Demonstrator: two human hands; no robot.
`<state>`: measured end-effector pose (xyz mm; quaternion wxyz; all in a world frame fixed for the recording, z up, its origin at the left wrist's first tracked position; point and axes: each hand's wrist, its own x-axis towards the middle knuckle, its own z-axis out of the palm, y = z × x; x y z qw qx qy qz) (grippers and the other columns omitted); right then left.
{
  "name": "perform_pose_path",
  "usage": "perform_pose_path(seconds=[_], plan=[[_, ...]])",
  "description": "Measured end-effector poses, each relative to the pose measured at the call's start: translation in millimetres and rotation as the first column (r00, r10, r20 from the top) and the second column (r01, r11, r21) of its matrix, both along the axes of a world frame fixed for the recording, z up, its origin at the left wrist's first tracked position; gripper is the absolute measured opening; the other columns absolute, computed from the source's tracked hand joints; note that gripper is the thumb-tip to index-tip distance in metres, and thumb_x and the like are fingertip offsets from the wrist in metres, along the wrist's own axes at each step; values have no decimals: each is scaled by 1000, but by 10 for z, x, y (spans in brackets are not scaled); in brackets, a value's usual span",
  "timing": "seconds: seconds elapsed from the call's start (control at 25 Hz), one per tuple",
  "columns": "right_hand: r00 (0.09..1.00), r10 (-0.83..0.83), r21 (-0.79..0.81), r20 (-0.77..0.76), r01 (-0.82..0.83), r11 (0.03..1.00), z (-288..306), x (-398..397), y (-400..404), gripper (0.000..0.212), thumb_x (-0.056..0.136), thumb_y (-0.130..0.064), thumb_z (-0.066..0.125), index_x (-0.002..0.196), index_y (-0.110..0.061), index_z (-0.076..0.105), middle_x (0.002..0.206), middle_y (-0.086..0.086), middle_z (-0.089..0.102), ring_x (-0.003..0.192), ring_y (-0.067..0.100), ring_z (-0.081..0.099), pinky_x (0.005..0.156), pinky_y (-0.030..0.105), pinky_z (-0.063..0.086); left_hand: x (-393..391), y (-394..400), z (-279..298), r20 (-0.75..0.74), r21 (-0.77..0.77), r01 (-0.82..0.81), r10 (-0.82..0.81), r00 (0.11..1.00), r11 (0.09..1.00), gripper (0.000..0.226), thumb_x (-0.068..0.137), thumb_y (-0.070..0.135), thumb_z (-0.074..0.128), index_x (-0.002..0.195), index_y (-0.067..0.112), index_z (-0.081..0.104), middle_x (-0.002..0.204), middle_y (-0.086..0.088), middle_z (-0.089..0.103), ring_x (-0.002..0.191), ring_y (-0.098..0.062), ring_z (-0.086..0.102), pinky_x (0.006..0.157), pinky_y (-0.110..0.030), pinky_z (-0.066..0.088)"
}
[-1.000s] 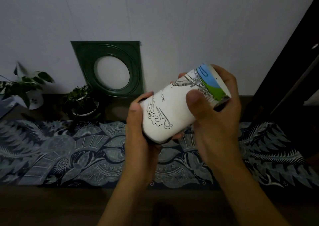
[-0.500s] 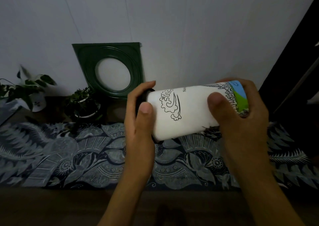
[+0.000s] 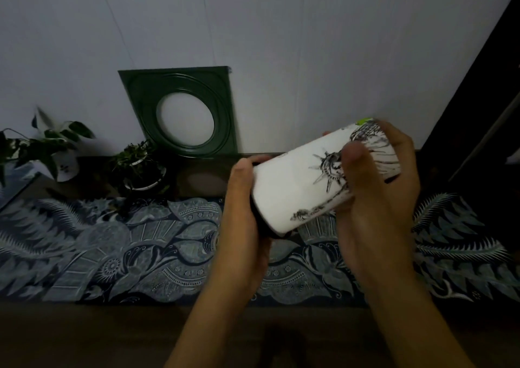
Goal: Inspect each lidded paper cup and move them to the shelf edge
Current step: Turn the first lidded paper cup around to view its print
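Observation:
I hold one white paper cup (image 3: 292, 190) on its side above the patterned cloth, with its black lid end to the left and its base end raised to the right. Black line drawings, one a crowned statue head, cover its side. My left hand (image 3: 242, 221) cups the lid end from below and behind, thumb on top. My right hand (image 3: 377, 196) wraps the base end, thumb across the drawing. The lid itself is mostly hidden by my left palm. No other cup shows.
A blue-grey patterned cloth (image 3: 118, 252) covers the dark wooden shelf (image 3: 112, 336). A green square frame (image 3: 183, 111) leans on the white wall. Two potted plants stand at the left: a small one (image 3: 138, 168) and a leafy one (image 3: 47, 148). Dark furniture (image 3: 478, 114) rises at the right.
The cup has turned about its long axis in my hands: the cloud drawing and blue-green picture rolled away and the crowned statue head came round. Cup and hands shifted rightwards in view.

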<state>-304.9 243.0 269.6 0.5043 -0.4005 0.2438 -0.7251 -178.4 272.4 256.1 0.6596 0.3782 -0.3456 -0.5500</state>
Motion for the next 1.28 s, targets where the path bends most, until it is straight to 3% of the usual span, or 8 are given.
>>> perform_pose_path(seconds=[0.16,0.28,0.36,0.48,0.72,1.0,1.16,1.28], plan=[[992,0,102,125,-13,995,-5,45,45,72,73,-31,88,132,-8,53,104,0,75,97,16,74,78,32,60,-85,10,-84,163,-222,-141,179,970,965,47,86,59,48,119,27,57,113,2,71,97,-27,72,55,-35,57],[985,151,-21,88,-150,989,43,0,21,84,63,-34,91,134,-18,50,120,14,70,108,26,72,83,37,60,-47,26,-59,-104,0,72,-71,992,997,54,92,62,48,116,19,72,115,-14,76,94,-36,74,56,-38,60],[978,204,-42,-47,-206,978,56,-41,-7,87,58,-42,93,133,-23,52,125,16,69,113,31,70,86,43,60,-7,26,-32,-293,193,318,-255,921,928,61,90,65,47,111,17,78,110,-21,76,86,-36,74,52,-35,59],[966,186,14,-179,-187,982,55,-50,-5,85,52,-53,93,125,-28,59,126,13,69,113,34,70,84,50,61,-3,27,-54,-380,230,425,-321,867,875,63,89,66,48,109,15,79,105,-23,76,85,-39,73,51,-35,59],[971,123,153,204,-156,976,15,26,-22,69,63,-41,89,121,-16,61,116,13,75,104,28,74,76,40,63,-164,23,-116,155,-112,-18,36,987,993,49,76,58,64,119,38,56,117,8,74,100,-22,75,57,-27,57],[975,223,159,-13,-218,963,-51,29,-55,90,42,-52,97,120,-25,60,119,9,74,105,26,74,72,38,62,-15,-49,-47,-185,147,296,-267,946,944,59,73,66,65,112,23,77,106,-20,78,84,-30,76,52,-35,60],[984,146,195,106,-164,967,-68,88,-67,79,59,-47,91,126,-19,59,109,6,77,98,23,76,69,38,63,-108,-71,-141,134,-51,38,-31,991,998,60,73,56,70,126,31,56,110,13,75,94,-17,75,62,-31,61],[983,121,275,135,-154,949,-145,128,-101,72,70,-44,82,131,-17,57,107,6,78,97,23,77,71,38,63,-144,-64,-235,361,-232,-101,182,915,967,57,70,49,73,121,39,47,102,32,65,98,-3,70,61,-23,59]])
